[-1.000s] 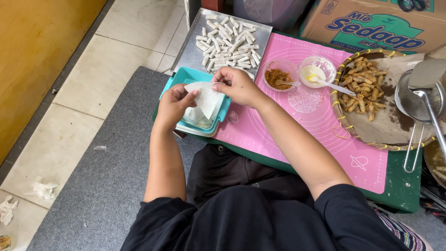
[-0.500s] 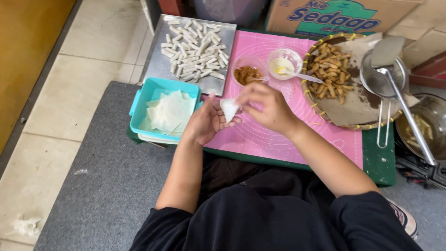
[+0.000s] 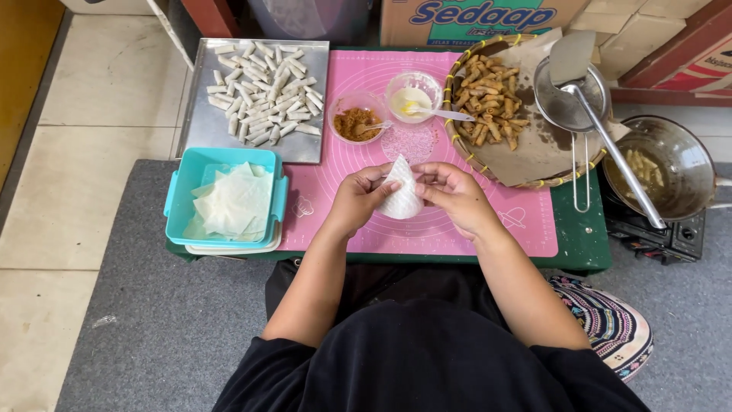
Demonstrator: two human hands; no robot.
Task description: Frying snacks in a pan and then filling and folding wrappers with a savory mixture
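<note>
Both hands meet at centre, forearms angled inward.
Left hand point(image 3: 357, 200) and right hand point(image 3: 451, 192) face each other, fingers curled, fingertips pinched close together; both forearms bare, elbows bent, black sleeves at the upper arms.

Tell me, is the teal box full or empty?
Partly full. The lidless teal box holds a loose pile of pale wrappers that covers most of its floor, some teal showing at the edges.
</note>
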